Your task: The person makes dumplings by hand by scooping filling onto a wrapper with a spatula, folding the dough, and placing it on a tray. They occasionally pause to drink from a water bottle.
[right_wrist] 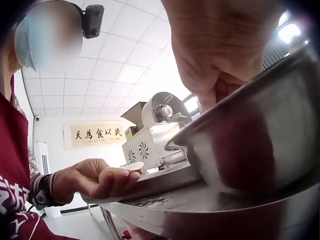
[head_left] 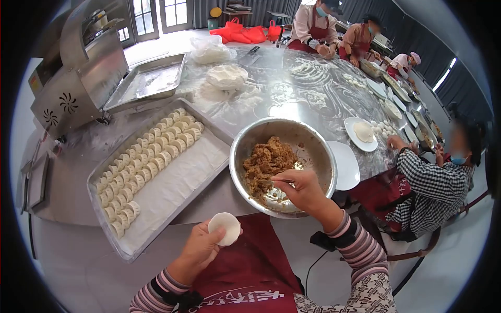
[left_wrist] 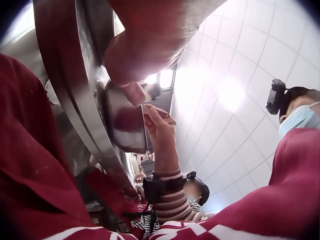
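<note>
My left hand (head_left: 201, 244) holds a round white dumpling wrapper (head_left: 225, 229), thumb on top, in front of the table edge. In the right wrist view the wrapper (right_wrist: 121, 170) lies flat across the fingers. Over the steel bowl (head_left: 323, 175), my right hand (head_left: 304, 192) pinches a slim metal spoon-like utensil (head_left: 282, 180); its far end meets the brown filling (head_left: 269, 159). The filling is heaped toward the bowl's back left. Left of the bowl, a metal tray (head_left: 172, 208) lined with white paper holds rows of pleated dumplings (head_left: 151, 154).
A white plate (head_left: 347, 167) is partly behind the bowl. Farther off are a flour heap (head_left: 227, 76), an empty steel tray (head_left: 151, 78) and a steel machine (head_left: 78, 88). A person in a checked sleeve (head_left: 433, 172) sits at right; others work along the far side.
</note>
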`<control>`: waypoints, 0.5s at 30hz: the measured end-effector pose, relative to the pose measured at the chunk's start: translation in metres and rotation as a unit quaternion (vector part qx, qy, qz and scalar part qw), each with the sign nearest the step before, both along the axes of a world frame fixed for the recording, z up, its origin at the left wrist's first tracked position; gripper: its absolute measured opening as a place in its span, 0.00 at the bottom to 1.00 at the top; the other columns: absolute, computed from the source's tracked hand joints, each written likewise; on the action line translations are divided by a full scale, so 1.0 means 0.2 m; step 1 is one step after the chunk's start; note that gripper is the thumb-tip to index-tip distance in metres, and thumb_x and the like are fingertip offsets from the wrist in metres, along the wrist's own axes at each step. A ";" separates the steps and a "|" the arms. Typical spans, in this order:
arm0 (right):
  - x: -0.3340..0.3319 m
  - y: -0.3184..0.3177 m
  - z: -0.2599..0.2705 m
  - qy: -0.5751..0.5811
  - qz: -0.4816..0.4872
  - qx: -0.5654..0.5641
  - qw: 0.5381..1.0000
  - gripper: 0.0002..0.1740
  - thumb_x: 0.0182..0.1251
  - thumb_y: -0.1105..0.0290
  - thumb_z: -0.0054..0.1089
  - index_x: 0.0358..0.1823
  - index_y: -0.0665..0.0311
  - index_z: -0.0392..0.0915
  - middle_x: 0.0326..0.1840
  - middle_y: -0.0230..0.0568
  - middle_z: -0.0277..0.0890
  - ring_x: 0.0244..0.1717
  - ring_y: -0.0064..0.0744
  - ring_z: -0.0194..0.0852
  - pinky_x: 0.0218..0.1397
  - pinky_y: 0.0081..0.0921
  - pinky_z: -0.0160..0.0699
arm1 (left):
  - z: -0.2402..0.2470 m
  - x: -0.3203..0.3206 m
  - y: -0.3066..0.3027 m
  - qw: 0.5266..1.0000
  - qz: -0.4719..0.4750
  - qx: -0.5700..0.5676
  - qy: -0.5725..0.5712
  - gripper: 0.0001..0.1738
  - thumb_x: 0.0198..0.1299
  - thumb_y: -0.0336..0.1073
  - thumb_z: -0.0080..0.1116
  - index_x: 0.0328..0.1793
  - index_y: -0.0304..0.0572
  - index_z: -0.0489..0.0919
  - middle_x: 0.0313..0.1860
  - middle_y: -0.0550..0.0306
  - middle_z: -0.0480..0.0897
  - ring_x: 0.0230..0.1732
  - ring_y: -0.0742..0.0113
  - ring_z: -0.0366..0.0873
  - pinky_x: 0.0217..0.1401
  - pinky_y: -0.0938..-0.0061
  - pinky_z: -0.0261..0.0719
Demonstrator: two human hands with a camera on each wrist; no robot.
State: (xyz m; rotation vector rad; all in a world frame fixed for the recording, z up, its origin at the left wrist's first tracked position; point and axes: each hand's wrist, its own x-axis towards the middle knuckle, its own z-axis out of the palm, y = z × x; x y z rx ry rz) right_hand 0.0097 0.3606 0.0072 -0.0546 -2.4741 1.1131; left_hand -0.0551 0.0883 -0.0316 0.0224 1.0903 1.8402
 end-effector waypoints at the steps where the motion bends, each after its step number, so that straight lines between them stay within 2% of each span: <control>1: 0.00 0.00 -0.01 0.000 0.000 -0.002 1.000 0.07 0.59 0.75 0.65 0.37 0.68 0.84 0.33 0.49 0.83 0.30 0.37 0.83 0.32 0.26 0.77 | -0.01 0.00 0.00 1.000 0.000 -0.002 0.000 0.18 0.62 0.24 0.54 0.58 0.25 0.71 0.54 0.39 0.79 0.55 0.50 0.80 0.63 0.61 0.78; 4: -0.01 -0.01 -0.02 0.006 0.009 -0.005 1.000 0.07 0.59 0.75 0.65 0.38 0.68 0.84 0.32 0.49 0.83 0.29 0.35 0.83 0.31 0.25 0.77 | -0.03 0.01 0.00 1.000 -0.004 0.016 -0.001 0.18 0.62 0.24 0.55 0.59 0.27 0.72 0.54 0.40 0.79 0.55 0.51 0.80 0.63 0.60 0.78; 7: 0.00 -0.02 -0.02 -0.047 -0.008 -0.033 0.998 0.07 0.61 0.74 0.64 0.39 0.69 0.84 0.31 0.49 0.84 0.28 0.30 0.83 0.31 0.23 0.78 | -0.03 0.01 0.00 1.000 0.000 0.004 0.001 0.18 0.64 0.26 0.54 0.59 0.30 0.71 0.54 0.41 0.80 0.55 0.51 0.80 0.62 0.60 0.78; 9: 0.01 -0.02 -0.03 -0.088 -0.008 -0.124 0.988 0.08 0.64 0.74 0.63 0.41 0.72 0.83 0.32 0.42 0.85 0.34 0.25 0.84 0.38 0.20 0.80 | -0.04 0.00 -0.01 0.999 0.011 0.017 -0.026 0.18 0.67 0.30 0.52 0.60 0.30 0.70 0.54 0.41 0.79 0.55 0.51 0.80 0.63 0.61 0.78; 12: 0.03 -0.04 0.02 -0.110 -0.015 -0.185 0.976 0.09 0.66 0.74 0.60 0.41 0.76 0.82 0.33 0.42 0.84 0.35 0.26 0.84 0.40 0.19 0.82 | -0.03 0.00 -0.01 1.000 0.020 0.003 -0.021 0.18 0.70 0.34 0.49 0.61 0.31 0.69 0.56 0.42 0.79 0.57 0.53 0.79 0.63 0.61 0.77; 13: 0.02 -0.04 0.02 -0.109 -0.014 -0.184 0.977 0.09 0.66 0.74 0.60 0.41 0.76 0.82 0.33 0.42 0.84 0.35 0.26 0.84 0.40 0.19 0.82 | -0.03 0.00 -0.01 1.000 0.021 0.004 -0.021 0.18 0.70 0.34 0.49 0.61 0.31 0.69 0.56 0.42 0.79 0.57 0.53 0.79 0.63 0.61 0.77; 15: 0.02 -0.03 0.02 -0.092 -0.031 -0.288 0.953 0.10 0.64 0.73 0.61 0.39 0.76 0.83 0.30 0.42 0.84 0.31 0.25 0.83 0.35 0.20 0.81 | -0.04 0.00 -0.01 0.999 0.031 0.002 -0.027 0.18 0.70 0.34 0.48 0.62 0.31 0.69 0.57 0.43 0.78 0.58 0.55 0.78 0.63 0.62 0.76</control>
